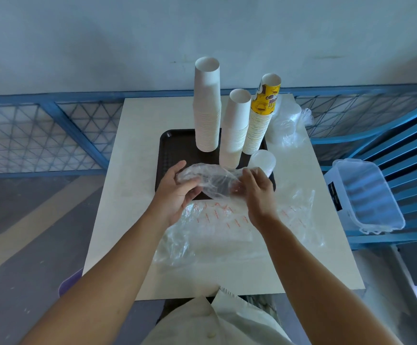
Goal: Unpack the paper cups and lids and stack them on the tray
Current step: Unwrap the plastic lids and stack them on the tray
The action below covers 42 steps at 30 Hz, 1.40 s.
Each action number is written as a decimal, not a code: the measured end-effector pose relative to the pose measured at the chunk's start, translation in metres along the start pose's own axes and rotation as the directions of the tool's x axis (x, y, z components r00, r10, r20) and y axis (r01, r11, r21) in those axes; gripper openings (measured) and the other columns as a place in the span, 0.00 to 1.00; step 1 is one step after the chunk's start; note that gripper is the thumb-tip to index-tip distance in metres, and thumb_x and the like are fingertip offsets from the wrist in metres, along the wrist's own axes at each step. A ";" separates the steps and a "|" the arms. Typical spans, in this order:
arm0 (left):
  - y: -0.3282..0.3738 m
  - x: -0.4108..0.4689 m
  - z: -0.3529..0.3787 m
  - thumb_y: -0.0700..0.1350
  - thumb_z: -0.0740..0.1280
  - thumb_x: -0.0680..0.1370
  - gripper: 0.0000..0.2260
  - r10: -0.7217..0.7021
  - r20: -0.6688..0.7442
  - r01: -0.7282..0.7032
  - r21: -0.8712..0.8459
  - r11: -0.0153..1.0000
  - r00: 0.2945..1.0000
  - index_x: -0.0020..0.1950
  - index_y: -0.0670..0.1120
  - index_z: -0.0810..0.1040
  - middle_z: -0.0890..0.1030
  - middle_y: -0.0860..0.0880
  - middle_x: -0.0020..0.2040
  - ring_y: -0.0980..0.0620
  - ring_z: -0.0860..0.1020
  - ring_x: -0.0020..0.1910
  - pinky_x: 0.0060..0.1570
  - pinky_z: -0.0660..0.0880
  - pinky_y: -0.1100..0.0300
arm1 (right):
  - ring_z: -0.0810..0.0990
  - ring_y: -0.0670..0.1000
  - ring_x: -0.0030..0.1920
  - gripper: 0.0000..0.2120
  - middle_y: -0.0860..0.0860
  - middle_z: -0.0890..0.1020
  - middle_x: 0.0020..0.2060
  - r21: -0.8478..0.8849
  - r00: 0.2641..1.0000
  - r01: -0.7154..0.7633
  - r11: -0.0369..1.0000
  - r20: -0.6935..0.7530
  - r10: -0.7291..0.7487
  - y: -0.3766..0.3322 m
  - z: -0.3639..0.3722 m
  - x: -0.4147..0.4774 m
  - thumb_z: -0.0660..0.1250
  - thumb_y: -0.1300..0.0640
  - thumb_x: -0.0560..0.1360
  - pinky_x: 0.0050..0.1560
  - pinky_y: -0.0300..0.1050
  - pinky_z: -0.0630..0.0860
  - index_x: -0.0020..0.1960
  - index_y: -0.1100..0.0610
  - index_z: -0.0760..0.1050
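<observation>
A dark brown tray lies on the white table. On it stand a tall stack of white paper cups, a shorter white stack and a stack with a yellow printed cup on top. A short pile of white lids sits at the tray's right edge. Above the tray's near edge both hands hold a crumpled clear plastic bag: my left hand grips its left end, my right hand pinches its right end.
Empty clear wrappers with red print lie on the table's near half. A bag of lids rests at the back right. A clear plastic box sits on a blue chair to the right. A blue mesh fence runs behind.
</observation>
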<state>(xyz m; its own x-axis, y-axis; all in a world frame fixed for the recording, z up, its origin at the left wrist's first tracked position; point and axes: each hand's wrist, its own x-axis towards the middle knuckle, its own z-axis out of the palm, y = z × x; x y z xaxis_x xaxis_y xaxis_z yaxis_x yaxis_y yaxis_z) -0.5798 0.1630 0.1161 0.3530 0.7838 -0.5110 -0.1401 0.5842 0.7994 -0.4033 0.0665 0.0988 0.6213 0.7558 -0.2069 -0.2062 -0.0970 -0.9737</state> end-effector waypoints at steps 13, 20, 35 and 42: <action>-0.008 -0.017 -0.037 0.23 0.54 0.76 0.28 -0.003 0.050 0.000 0.059 0.998 0.999 0.69 0.43 0.76 0.86 0.41 0.61 0.45 0.82 0.59 0.68 0.75 0.45 | 0.65 0.55 0.20 0.16 0.55 0.87 0.39 -0.224 0.996 0.077 0.972 -0.035 -0.087 0.003 -0.017 -0.026 0.53 0.53 0.88 0.21 0.39 0.67 0.66 0.40 0.77; -0.039 -0.012 -0.042 0.50 0.79 0.74 0.20 0.061 -0.113 -0.025 0.294 0.955 0.992 0.63 0.47 0.82 0.88 0.47 0.55 0.50 0.87 0.52 0.60 0.82 0.52 | 0.72 0.47 0.24 0.16 0.41 0.88 0.45 -0.457 0.986 0.164 0.874 0.037 -0.165 0.023 -0.039 -0.053 0.60 0.48 0.86 0.29 0.45 0.76 0.72 0.34 0.72; -0.109 -0.012 -0.058 0.47 0.64 0.86 0.16 0.175 -0.114 0.003 0.847 0.532 0.978 0.74 0.50 0.70 0.81 0.49 0.54 0.48 0.84 0.45 0.46 0.79 0.63 | 0.81 0.43 0.36 0.31 0.44 0.85 0.53 -0.676 1.000 0.007 0.737 0.000 -0.010 0.111 -0.095 -0.053 0.67 0.61 0.82 0.38 0.31 0.76 0.81 0.49 0.62; -0.111 -0.030 -0.040 0.41 0.63 0.87 0.18 0.266 -0.027 -0.183 0.661 0.728 0.963 0.76 0.54 0.68 0.80 0.49 0.53 0.51 0.87 0.41 0.43 0.81 0.67 | 0.81 0.46 0.44 0.30 0.45 0.84 0.53 -0.633 0.977 0.151 0.759 -0.019 -0.210 0.102 -0.086 -0.050 0.68 0.64 0.80 0.46 0.37 0.78 0.79 0.50 0.65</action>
<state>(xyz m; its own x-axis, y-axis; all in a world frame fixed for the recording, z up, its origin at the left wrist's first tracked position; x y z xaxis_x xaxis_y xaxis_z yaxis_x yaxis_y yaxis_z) -0.6121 0.0837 0.0299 0.2777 0.9165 -0.2879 0.4447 0.1430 0.8842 -0.3904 -0.0363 0.0017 0.6649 0.7470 0.0009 0.4159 -0.3692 -0.8311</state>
